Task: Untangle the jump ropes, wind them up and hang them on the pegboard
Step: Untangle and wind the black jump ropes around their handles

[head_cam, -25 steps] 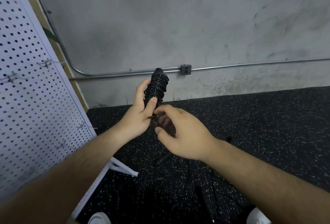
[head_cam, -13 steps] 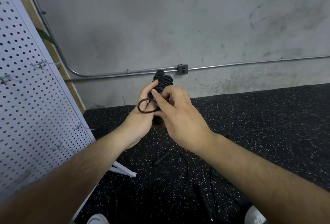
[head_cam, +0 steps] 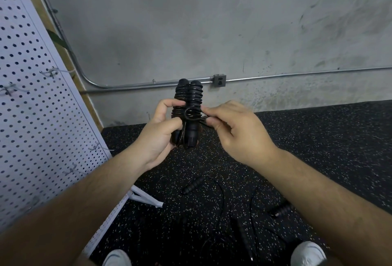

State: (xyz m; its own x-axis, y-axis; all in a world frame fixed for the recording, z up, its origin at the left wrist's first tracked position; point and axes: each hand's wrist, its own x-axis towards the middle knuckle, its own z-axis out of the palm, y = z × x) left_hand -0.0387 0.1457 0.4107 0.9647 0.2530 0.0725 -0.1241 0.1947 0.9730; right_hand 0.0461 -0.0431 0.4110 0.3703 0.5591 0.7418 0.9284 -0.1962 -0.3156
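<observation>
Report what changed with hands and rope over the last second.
The right hand rose from under the wound jump rope, carried a cord loop across it and now pinches its tail, pulled rightward; the loop has shrunk against the coils. The left hand still grips the bundle; the ropes on the floor have not moved.

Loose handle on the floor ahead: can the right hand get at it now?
Probably not yet: the right hand is busy pinching cord on the wound bundle the left hand grips. The handle itself lies uncovered.
</observation>
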